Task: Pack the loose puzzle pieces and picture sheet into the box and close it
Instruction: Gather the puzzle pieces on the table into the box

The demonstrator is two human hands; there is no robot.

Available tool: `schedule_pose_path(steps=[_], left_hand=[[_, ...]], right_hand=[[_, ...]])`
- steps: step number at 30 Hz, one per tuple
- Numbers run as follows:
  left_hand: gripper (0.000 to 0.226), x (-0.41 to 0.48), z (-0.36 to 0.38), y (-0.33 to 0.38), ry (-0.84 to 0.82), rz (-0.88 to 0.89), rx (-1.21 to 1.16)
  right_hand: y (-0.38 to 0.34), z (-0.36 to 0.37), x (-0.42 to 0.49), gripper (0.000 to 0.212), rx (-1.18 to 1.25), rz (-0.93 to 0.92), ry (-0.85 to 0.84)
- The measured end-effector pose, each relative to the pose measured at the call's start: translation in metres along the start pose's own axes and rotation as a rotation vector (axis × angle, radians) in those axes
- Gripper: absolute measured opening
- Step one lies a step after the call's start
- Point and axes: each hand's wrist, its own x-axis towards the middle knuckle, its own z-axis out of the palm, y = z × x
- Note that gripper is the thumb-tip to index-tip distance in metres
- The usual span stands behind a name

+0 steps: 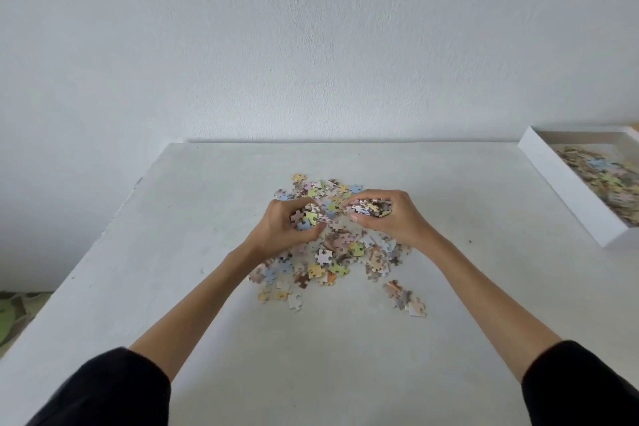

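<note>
Both hands curl around handfuls of small, knobbed cardboard puzzle pieces: the left hand [283, 223] grips a pastel clump, the right hand [387, 214] clutches a stacked bunch. Beneath them a loose pile of puzzle pieces [328, 259] spreads over the matte white table [173, 252]. The shallow white box [567, 183], already partly filled, sits at the table's right edge. A rough-plastered white wall [311, 45] stands behind.
</note>
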Motion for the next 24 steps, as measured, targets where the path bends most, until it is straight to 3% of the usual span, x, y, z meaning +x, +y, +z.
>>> schedule_pose_path(steps=[6,15,24], left_hand=[[0.028,0.015,0.011,0.029,0.012,0.085,0.010],[0.007,0.040,0.050,0.088,0.012,0.146,-0.030],[0.019,0.088,0.130,0.151,-0.040,0.127,-0.188]], right_hand=[[-0.003,-0.030,0.001,0.019,0.016,-0.063,0.034],[-0.005,-0.101,-0.014,0.012,0.101,-0.080,0.074],[0.023,-0.206,-0.046,0.015,0.080,-0.063,0.151]])
